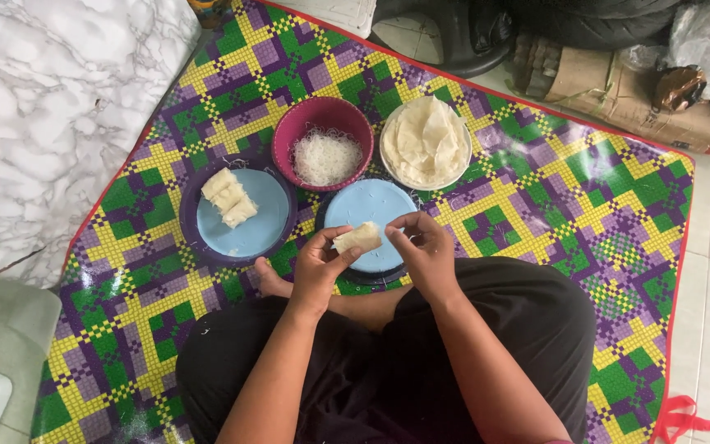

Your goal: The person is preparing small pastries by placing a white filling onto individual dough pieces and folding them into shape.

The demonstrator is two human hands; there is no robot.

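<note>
Roll: pale wrapped roll (357,238), pinched between both hands, held just above the near blue plate (369,205).
Left hand (318,265): fingers clamped on the roll's left end, thumb on top.
Right hand (426,251): fingers curled together at the roll's right end, tips touching the wrapper.
Near plate: round, blue with dark rim, directly under and beyond the fingers.
Left plate (260,226): same kind, left of the fingers, three finished rolls (228,197) lying side by side, touching.
Pink bowl (310,119): beyond the fingers, slightly left, filled with thin white noodles (326,158).
White bowl (388,160): beyond the fingers, slightly right, stacked with pale wrappers (426,141).
Mat (552,189): plaid in green, purple and yellow, spread on the tiled floor under everything.
Legs: crossed in black trousers, below the fingers.
</note>
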